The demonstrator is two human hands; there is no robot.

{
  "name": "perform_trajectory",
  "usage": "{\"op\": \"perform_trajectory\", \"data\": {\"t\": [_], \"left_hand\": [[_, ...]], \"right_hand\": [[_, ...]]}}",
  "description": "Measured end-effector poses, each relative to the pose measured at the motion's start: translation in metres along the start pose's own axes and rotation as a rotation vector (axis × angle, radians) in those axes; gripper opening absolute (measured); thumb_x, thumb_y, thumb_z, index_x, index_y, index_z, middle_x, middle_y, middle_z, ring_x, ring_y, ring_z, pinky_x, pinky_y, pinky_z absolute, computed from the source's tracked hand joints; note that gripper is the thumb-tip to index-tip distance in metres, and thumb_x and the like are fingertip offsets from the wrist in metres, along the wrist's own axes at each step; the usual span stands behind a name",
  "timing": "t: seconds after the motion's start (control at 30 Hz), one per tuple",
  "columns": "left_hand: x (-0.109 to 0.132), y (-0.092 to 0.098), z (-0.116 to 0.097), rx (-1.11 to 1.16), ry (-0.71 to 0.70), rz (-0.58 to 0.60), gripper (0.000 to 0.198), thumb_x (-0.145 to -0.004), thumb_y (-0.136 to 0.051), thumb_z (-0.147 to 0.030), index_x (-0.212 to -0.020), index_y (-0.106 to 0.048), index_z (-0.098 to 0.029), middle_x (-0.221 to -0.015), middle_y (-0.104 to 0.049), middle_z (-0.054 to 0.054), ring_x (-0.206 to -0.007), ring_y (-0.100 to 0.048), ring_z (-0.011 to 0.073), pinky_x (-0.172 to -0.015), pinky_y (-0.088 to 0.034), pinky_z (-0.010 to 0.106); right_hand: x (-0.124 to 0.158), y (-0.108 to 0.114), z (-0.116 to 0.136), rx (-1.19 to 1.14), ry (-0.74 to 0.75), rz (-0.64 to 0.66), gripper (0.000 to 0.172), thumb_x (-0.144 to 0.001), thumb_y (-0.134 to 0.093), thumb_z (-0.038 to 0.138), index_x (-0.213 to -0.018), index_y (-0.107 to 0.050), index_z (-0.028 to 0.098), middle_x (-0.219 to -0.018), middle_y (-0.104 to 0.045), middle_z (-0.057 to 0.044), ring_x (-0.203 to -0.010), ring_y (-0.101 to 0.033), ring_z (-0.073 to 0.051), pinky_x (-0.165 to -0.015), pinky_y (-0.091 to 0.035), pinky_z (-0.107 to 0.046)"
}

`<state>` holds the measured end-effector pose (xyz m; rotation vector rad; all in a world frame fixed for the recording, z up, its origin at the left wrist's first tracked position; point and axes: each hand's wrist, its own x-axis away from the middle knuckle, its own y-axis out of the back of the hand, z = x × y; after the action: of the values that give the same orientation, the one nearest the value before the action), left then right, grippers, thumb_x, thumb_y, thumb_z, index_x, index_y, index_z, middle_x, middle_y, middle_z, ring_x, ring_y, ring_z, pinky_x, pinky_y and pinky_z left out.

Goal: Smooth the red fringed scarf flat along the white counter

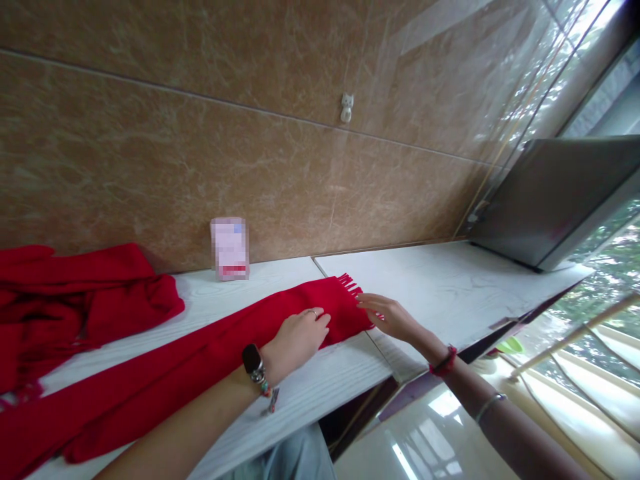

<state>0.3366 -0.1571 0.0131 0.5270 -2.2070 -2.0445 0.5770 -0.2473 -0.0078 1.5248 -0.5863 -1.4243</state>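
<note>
A long red scarf (200, 353), folded lengthwise, runs across the white tabletop from the lower left toward the middle. Its fringe (350, 285) lies at the right end. My left hand (300, 337), with a ring, watch and beaded bracelet on that arm, rests palm down on the scarf near this end, its fingers slightly bent. At the fringe is my right hand (393, 317), fingers stretched out and touching the edge; the scarf's corner shows beneath it. More red cloth (100, 293) lies in a loose heap at the left.
A pinkish, blurred card or box (230, 249) stands against the brown marbled wall (280, 180). A small white cat-shaped piece (347, 108) is on the wall. At the right end of the white tabletop (440, 280) stands a dark grey box-like appliance (555, 200) by a window.
</note>
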Motion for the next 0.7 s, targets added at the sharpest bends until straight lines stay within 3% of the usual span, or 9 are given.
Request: {"op": "perform_trajectory", "data": {"t": [0.1,0.23,0.4,0.5,0.7], "left_hand": [[-0.01,-0.017,0.013,-0.06,0.101,-0.074,0.043,-0.09,-0.034,-0.032,-0.129,-0.039,-0.014,-0.14,-0.032,0.011,-0.129,-0.027,0.025,-0.1,-0.032,0.043],[-0.01,-0.034,0.026,-0.044,0.175,0.002,0.054,-0.089,-0.03,-0.041,-0.135,-0.03,-0.012,-0.143,-0.025,0.011,-0.131,-0.02,0.0244,-0.104,-0.023,0.045],[-0.006,-0.036,0.029,-0.006,0.278,0.082,0.071,-0.084,-0.029,-0.056,-0.137,-0.024,-0.01,-0.144,-0.018,0.015,-0.132,-0.013,0.0319,-0.104,-0.014,0.052],[-0.005,-0.034,0.028,0.026,0.309,0.105,0.077,-0.081,-0.03,-0.061,-0.137,-0.023,-0.008,-0.144,-0.016,0.016,-0.131,-0.011,0.0345,-0.103,-0.013,0.055],[0.008,-0.021,0.033,0.086,0.304,0.138,0.072,-0.084,-0.027,-0.059,-0.136,-0.027,-0.009,-0.144,-0.019,0.016,-0.132,-0.013,0.0305,-0.104,-0.015,0.051]], "right_hand": [[-0.037,-0.012,0.009,-0.038,-0.093,-0.013,0.031,-0.085,-0.039,0.019,-0.11,-0.059,0.018,-0.116,-0.058,-0.01,-0.108,-0.053,-0.02,-0.092,-0.045,-0.037],[-0.071,-0.047,0.017,0.012,-0.098,0.094,0.04,-0.089,-0.036,0.028,-0.125,-0.046,0.013,-0.127,-0.049,-0.014,-0.121,-0.041,-0.021,-0.099,-0.037,-0.04],[-0.064,-0.081,0.011,0.177,-0.093,0.225,0.045,-0.09,-0.034,0.033,-0.131,-0.039,0.014,-0.135,-0.039,-0.014,-0.128,-0.029,-0.024,-0.102,-0.028,-0.047],[-0.058,-0.087,0.004,0.209,-0.058,0.213,0.045,-0.091,-0.033,0.033,-0.132,-0.037,0.015,-0.136,-0.037,-0.014,-0.128,-0.028,-0.025,-0.101,-0.03,-0.048],[-0.052,-0.092,-0.013,0.195,0.101,0.159,0.041,-0.091,-0.033,0.028,-0.13,-0.039,0.017,-0.133,-0.043,-0.013,-0.127,-0.031,-0.023,-0.099,-0.033,-0.048]]}}
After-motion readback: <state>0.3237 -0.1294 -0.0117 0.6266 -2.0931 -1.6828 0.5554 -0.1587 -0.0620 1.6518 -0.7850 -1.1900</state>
